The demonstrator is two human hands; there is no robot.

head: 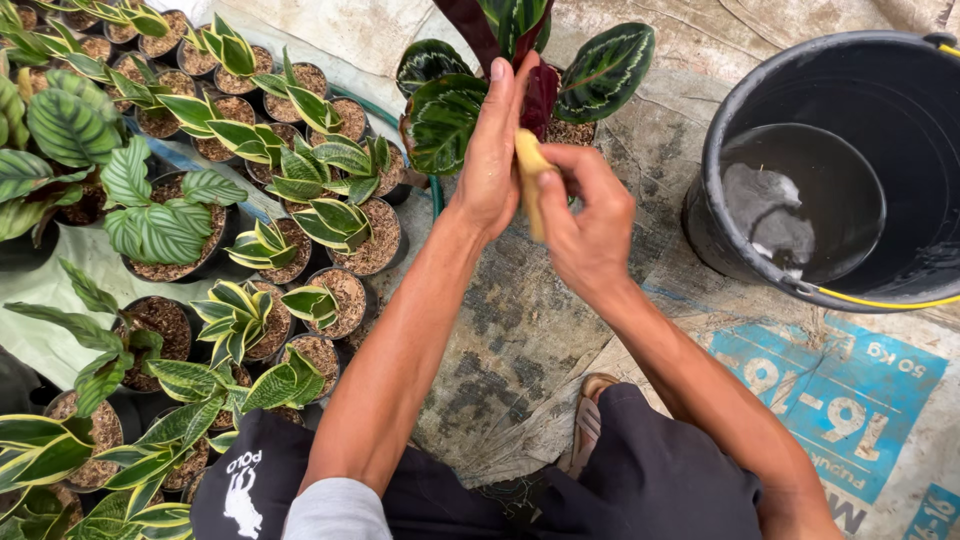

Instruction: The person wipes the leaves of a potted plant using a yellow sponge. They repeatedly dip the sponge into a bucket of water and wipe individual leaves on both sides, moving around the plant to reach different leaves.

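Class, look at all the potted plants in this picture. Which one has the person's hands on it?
The pot with big round dark-striped leaves, standing apart at top centre. The left hand lies against its leaf; the right hand holds a yellow tool beside it. The other pots sit untouched.

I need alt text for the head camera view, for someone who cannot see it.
A person's left hand steadies a dark striped leaf of a potted plant while the right hand grips a yellow tool against it. A black bucket of water sits right; small potted plants crowd the left.

We note a yellow sponge [530, 180], narrow, held upright, pressed against a dark maroon leaf [540, 100] of the potted plant [600, 70] with striped green leaves.
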